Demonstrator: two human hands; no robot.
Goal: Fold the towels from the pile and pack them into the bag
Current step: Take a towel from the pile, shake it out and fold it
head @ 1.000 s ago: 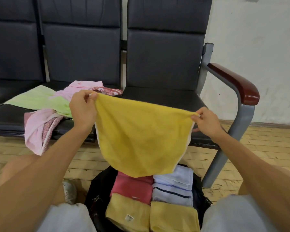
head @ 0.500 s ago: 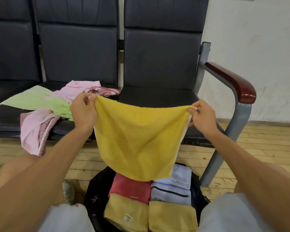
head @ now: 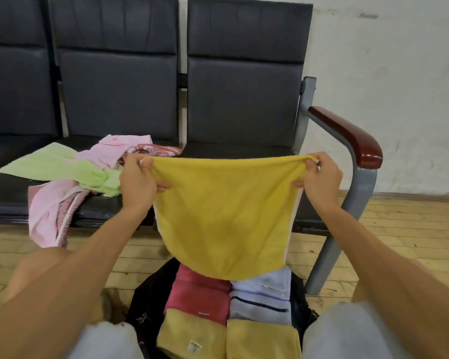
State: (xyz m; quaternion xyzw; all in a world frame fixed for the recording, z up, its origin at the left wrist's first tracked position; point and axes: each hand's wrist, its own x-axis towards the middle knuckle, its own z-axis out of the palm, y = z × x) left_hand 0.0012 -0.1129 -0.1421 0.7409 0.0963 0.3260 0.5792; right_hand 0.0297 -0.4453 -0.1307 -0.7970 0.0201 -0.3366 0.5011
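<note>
Dark padded bench seats (head: 241, 104) stand on a wooden floor (head: 412, 229).

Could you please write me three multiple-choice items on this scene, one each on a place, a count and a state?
1. Where is the unfolded pile?
A. on the bench seat
B. in the bag
C. on the armrest

2. How many folded towels show in the bag?
A. one
B. four
C. seven

3. How is the yellow towel held?
A. crumpled in one fist
B. lying on the floor
C. spread between both hands

Answers: 1 A, it lies on the black seat. 2 B, red, striped and two yellow. 3 C, the left hand and right hand pinch its top corners.
</note>
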